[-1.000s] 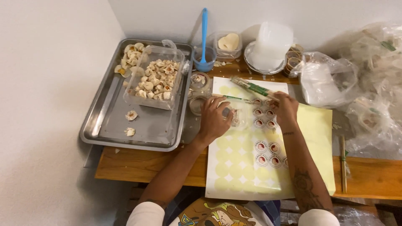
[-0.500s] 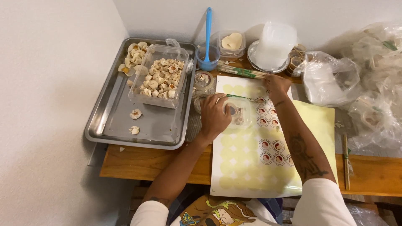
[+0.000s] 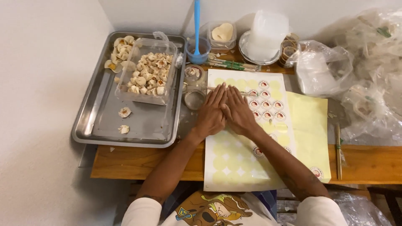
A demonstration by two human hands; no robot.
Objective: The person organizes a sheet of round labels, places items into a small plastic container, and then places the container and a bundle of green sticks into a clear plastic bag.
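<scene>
- While both hands lie flat on the work, a shallow rectangular steel tray (image 3: pixel 90 125) is seen at the far left, kept to the side as a holding place for a clear plastic tub of pale shaped dumplings (image 3: pixel 147 75), with a few loose pieces on the tray floor
- Just right of the tray, a small round glass jar (image 3: pixel 194 99) is set near the fingertips, probably for easy reach
- A blue plastic cup with a blue handle standing in it (image 3: pixel 197 46) is placed behind, against the wall
- The left hand (image 3: pixel 211 114) is pressed palm down, fingers straight and nothing gripped, on the white sticker sheet of pale yellow circles (image 3: pixel 234 163); it seems to be held so to flatten the sheet
- The right hand (image 3: pixel 238 113) is laid beside it, touching it, likewise open and holding nothing
- The sheet is spread on the wooden table edge; round red-and-white stickers (image 3: pixel 268 104) remain only right of the hands, the other circles being empty backing
- Crumpled clear plastic bags (image 3: pixel 322 71) are heaped at the right
</scene>
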